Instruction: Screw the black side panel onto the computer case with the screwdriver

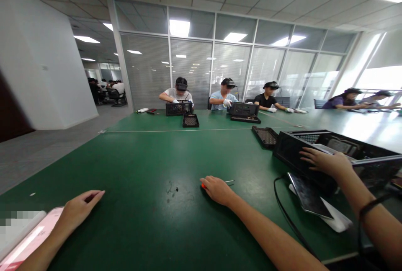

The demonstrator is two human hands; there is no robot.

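Note:
My left hand (81, 209) rests on the green table at the lower left, its fingers loosely curled and thumb and fingertip close together, with nothing visible in them. Beside its wrist lies a pink-screened phone (39, 235), partly under the forearm. Near the middle, my right hand (217, 190) is closed over a screwdriver (230, 181) lying level at the tabletop. Its orange handle end peeks out at the left of the fingers, and the thin metal shaft sticks out to the right.
At the right, another person's hand (325, 163) touches a black computer case (292, 149). A black panel (265, 136) lies behind it; a dark phone (310, 195) and a black cable (281, 208) lie in front. Across the green table (150, 149), several people sit at similar cases.

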